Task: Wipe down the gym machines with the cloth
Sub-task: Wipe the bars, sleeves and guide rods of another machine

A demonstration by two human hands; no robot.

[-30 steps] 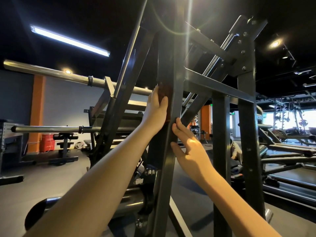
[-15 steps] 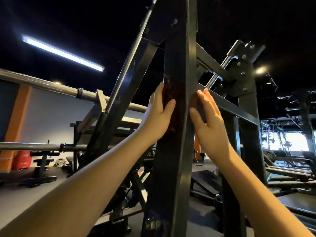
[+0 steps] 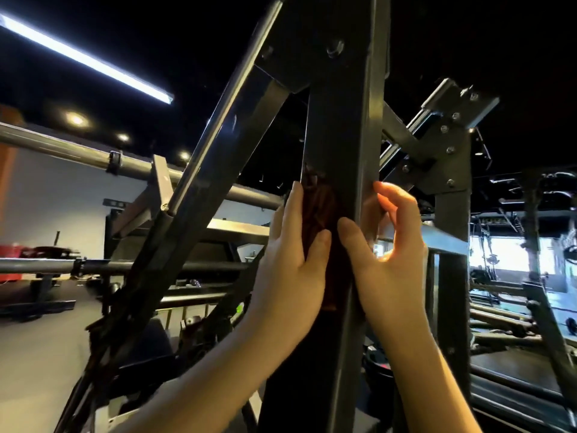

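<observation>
Snugly between both hands (image 3: 290,270) (image 3: 385,264), cloth (image 3: 317,214) against upright post (image 3: 343,120).

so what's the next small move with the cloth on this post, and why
Probably slide the left hand upward, pressing the brown cloth along the upright post. The cloth sits on its front face, more post runs on above toward the bolts, and the right hand grips its right edge, likely steadying.
</observation>
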